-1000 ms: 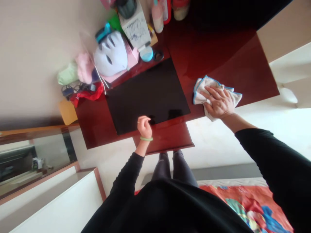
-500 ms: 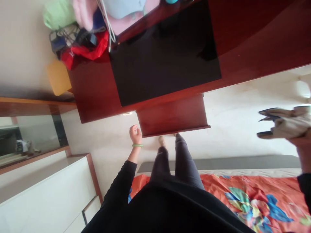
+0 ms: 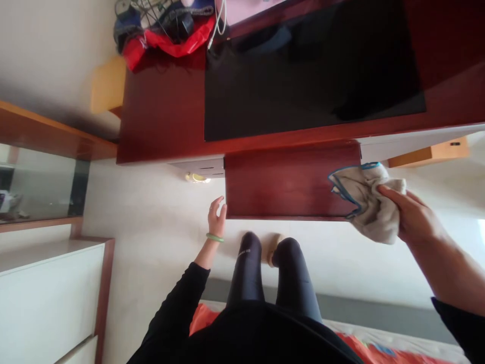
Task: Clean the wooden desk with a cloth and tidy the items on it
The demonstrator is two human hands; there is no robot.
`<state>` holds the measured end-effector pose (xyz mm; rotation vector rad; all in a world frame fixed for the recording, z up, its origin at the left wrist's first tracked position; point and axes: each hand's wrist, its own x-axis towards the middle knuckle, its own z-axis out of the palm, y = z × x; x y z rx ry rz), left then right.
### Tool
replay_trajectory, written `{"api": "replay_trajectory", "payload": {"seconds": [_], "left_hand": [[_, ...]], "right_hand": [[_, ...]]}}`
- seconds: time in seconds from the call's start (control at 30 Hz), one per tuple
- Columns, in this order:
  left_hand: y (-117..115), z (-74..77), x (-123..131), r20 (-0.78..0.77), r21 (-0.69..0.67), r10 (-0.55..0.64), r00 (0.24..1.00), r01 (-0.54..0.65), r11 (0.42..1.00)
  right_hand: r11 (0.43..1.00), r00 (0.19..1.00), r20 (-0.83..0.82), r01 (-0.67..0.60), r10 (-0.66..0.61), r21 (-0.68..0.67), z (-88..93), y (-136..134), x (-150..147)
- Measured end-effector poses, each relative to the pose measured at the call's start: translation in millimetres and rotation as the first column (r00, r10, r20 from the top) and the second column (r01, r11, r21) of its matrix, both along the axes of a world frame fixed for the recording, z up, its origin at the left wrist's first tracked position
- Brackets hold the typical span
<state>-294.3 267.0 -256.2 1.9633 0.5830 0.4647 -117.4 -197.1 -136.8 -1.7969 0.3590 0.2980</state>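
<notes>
My right hand [image 3: 416, 215] grips a bunched beige cloth [image 3: 375, 207] with blue edging. The cloth hangs over the right end of a pulled-out dark red tray [image 3: 280, 184] under the desk. Near the tray's left front corner is my left hand [image 3: 217, 215], its fingers apart and holding nothing; whether it touches the edge I cannot tell. A green bangle [image 3: 214, 237] circles that wrist. Above the tray lies the red desk top [image 3: 162, 111] with a black mat [image 3: 303, 86] on it.
A red bag [image 3: 182, 46], cables and a pink item [image 3: 246, 10] crowd the desk's far left. White cabinets [image 3: 49, 288] stand at left. Behind my legs is a bed with an orange floral cover [image 3: 204, 317]. An orange wooden piece [image 3: 432, 153] stands at right.
My right hand has swung in from the far right, bringing the cloth over the tray's right end. The left hand's fingers have spread. My view has shifted closer to the desk.
</notes>
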Motion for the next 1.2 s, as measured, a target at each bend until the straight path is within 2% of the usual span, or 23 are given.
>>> {"api": "replay_trajectory", "payload": {"seconds": [0.03,0.07,0.1,0.17,0.2,0.23,0.3,0.33,0.4,0.5,0.57,0.67,0.77,0.83,0.87,0.9,0.93,1.0,1.03,1.1,1.13,1.17,1.2], "left_hand": [[-3.9,-4.3,3.6,0.036,-0.032,-0.005,0.999,0.006,0.999],[-7.4,-8.3,7.1,0.077,-0.051,-0.007,0.997,0.011,0.999],[-10.5,-12.2,10.2,0.119,-0.058,-0.004,0.993,0.011,0.998],[-15.0,-20.2,15.3,0.203,-0.060,0.021,0.979,-0.009,0.998],[-16.7,-24.6,17.4,0.242,-0.062,0.039,0.969,-0.025,0.998],[-18.2,-29.1,19.4,0.278,-0.068,0.059,0.959,-0.042,0.997],[-21.2,-38.4,23.7,0.336,-0.101,0.077,0.939,-0.045,0.994],[-23.0,-42.8,26.1,0.373,-0.119,0.074,0.925,-0.031,0.992],[-27.2,-50.6,30.9,0.463,-0.118,0.045,0.885,0.011,0.993],[-33.2,-59.3,36.5,0.595,-0.036,0.011,0.804,0.012,0.999],[-35.2,-63.1,38.8,0.645,-0.012,0.000,0.764,0.010,1.000],[-34.4,-65.9,41.7,0.685,-0.029,-0.031,0.728,0.069,0.997],[-31.7,-65.7,44.3,0.699,-0.035,-0.057,0.713,0.115,0.993],[-30.4,-65.0,45.5,0.702,-0.035,-0.064,0.709,0.124,0.992],[-30.0,-64.8,45.9,0.704,-0.034,-0.068,0.707,0.129,0.991],[-29.9,-64.7,46.1,0.708,-0.034,-0.071,0.703,0.134,0.990],[-29.9,-64.8,46.0,0.713,-0.034,-0.073,0.697,0.138,0.990],[-30.4,-66.1,44.7,0.721,-0.039,-0.067,0.690,0.137,0.990],[-30.8,-67.3,43.4,0.723,-0.050,-0.052,0.688,0.127,0.991],[-31.0,-71.1,39.7,0.721,-0.089,-0.003,0.693,0.097,0.991],[-30.8,-73.7,37.4,0.713,-0.115,0.023,0.701,0.085,0.990],[-30.3,-76.4,35.1,0.697,-0.145,0.045,0.715,0.080,0.986],[-29.7,-79.3,32.8,0.674,-0.179,0.061,0.736,0.083,0.980]], "right_hand": [[0.987,0.993,0.070,-0.086,0.096,-0.139,-1.9,3.5,3.9],[0.931,0.960,0.133,-0.197,0.246,-0.306,-5.1,8.0,6.3],[0.823,0.887,0.180,-0.296,0.425,-0.484,-10.0,13.6,7.7],[0.549,0.657,0.205,-0.375,0.726,-0.747,-25.7,28.0,9.3],[0.440,0.543,0.195,-0.367,0.817,-0.820,-36.2,36.0,10.6],[0.367,0.449,0.188,-0.351,0.873,-0.861,-47.7,43.6,13.0],[0.285,0.318,0.180,-0.325,0.931,-0.902,-71.0,55.0,22.2],[0.272,0.284,0.188,-0.292,0.940,-0.917,-81.4,57.7,29.0],[0.282,0.268,0.230,-0.174,0.935,-0.943,-97.5,56.4,45.6],[0.302,0.307,0.287,-0.001,0.907,-0.953,-109.7,42.2,73.0],[0.292,0.389,0.288,0.050,0.875,-0.955,-110.6,31.8,91.9],[0.309,0.575,0.285,0.057,0.767,-0.949,-100.9,30.9,123.2],[0.343,0.712,0.261,0.030,0.652,-0.939,-82.6,67.0,152.1],[0.334,0.751,0.205,-0.023,0.628,-0.942,-72.7,115.7,161.0],[0.323,0.744,0.176,-0.055,0.644,-0.945,-70.2,145.3,159.7],[0.309,0.700,0.162,-0.087,0.695,-0.947,-69.7,176.3,154.1],[0.301,0.609,0.178,-0.105,0.773,-0.948,-71.5,206.4,143.9],[0.303,0.346,0.232,-0.168,0.909,-0.938,-80.7,254.9,112.4],[0.306,0.197,0.266,-0.215,0.944,-0.927,-86.9,269.4,93.0],[0.249,-0.079,0.285,-0.302,0.955,-0.920,-98.9,273.8,54.4],[0.209,-0.173,0.275,-0.325,0.946,-0.922,-103.5,263.8,38.2],[0.173,-0.227,0.257,-0.333,0.939,-0.927,-106.7,247.1,26.1],[0.149,-0.240,0.234,-0.327,0.942,-0.933,-108.6,225.0,19.1]]}}
